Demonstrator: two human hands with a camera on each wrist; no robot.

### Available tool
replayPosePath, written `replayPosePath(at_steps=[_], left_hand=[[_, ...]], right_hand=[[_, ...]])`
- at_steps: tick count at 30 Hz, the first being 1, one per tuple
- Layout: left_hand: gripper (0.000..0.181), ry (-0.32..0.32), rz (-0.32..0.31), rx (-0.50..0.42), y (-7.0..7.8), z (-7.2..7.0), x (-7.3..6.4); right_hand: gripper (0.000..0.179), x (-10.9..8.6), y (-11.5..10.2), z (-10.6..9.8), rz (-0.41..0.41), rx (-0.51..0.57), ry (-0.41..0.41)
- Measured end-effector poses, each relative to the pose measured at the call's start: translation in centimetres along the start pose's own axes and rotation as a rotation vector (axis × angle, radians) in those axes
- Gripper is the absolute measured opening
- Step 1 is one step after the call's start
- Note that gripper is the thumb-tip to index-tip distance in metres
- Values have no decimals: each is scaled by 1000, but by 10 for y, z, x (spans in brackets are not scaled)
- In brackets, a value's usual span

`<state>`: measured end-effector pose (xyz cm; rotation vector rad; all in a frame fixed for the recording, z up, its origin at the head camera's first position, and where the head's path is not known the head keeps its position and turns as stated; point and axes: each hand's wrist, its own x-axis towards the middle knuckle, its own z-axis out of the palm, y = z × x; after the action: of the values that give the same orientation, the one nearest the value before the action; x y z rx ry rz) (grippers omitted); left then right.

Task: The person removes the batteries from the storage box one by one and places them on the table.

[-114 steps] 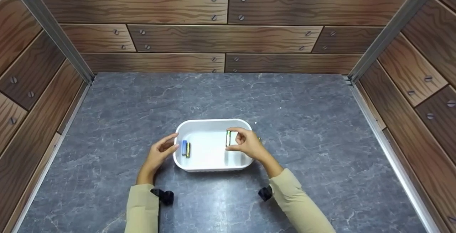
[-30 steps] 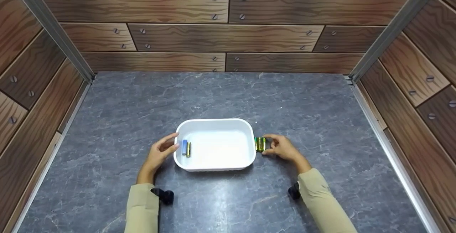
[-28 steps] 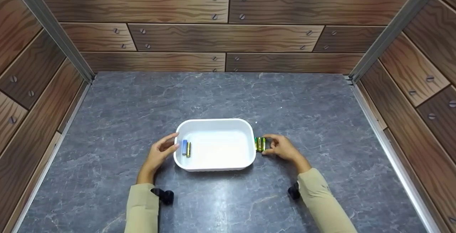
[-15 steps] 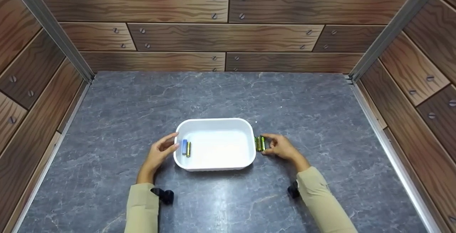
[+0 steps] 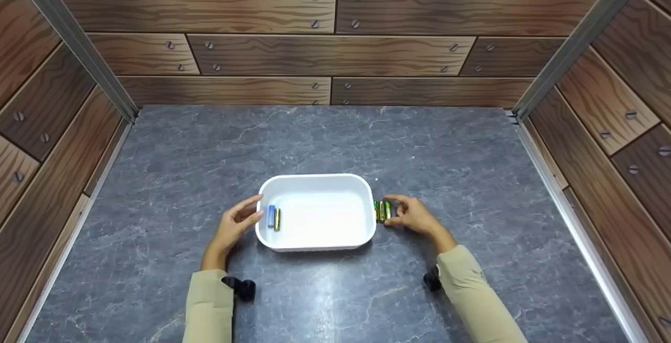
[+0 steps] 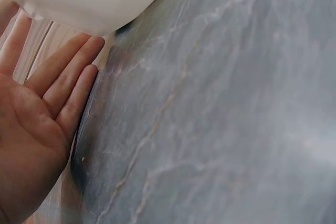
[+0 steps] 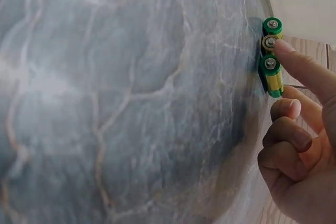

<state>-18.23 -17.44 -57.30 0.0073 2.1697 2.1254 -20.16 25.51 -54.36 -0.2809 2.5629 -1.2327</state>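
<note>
Beside the right wall of a white tray (image 5: pixel 314 222), several green-and-gold batteries (image 5: pixel 382 211) stand in a row on the tabletop. My right hand (image 5: pixel 417 216) pinches the outermost battery (image 7: pixel 273 80) end to end between thumb and index finger; its other fingers are curled. In the right wrist view, the thumb also lies close to a gold-ended battery (image 7: pixel 269 44). At the tray's left rim, my left hand (image 5: pixel 230 227) touches with thumb and index fingertips, its remaining fingers straight under the tray's edge in the left wrist view. A blue battery (image 5: pixel 271 216) and a gold-and-black battery (image 5: pixel 277 220) lie inside the tray's left end.
A grey marbled tabletop (image 5: pixel 325 138) carries the tray. Wood-patterned walls (image 5: pixel 262 54) enclose it at the back and both sides, with metal posts (image 5: pixel 566 44) at the corners. Black wrist cameras (image 5: pixel 245 289) hang below the sleeves.
Earlier my right hand held a battery over the tray's right part; it has since moved right and down to the row outside. Over the last second hardly anything has moved. The left hand stayed put.
</note>
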Motion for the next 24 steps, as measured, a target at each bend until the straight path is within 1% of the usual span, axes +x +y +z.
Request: replayPosePath(at_steps=[2, 6, 11, 18, 24], left_hand=[[46, 0, 4, 4, 0, 0, 0], [46, 4, 15, -3, 0, 1, 0], [46, 7, 13, -16, -1, 1, 1], [46, 12, -5, -20, -2, 1, 1], [45, 10, -8, -7, -1, 0, 1]], right_hand=[[63, 0, -2, -1, 11, 4, 1], [60, 0, -5, -2, 3, 10, 11], [54, -1, -11, -3, -26, 20, 27], [50, -2, -19, -4, -101, 37, 59], [48, -3, -31, -3, -95, 49, 74]])
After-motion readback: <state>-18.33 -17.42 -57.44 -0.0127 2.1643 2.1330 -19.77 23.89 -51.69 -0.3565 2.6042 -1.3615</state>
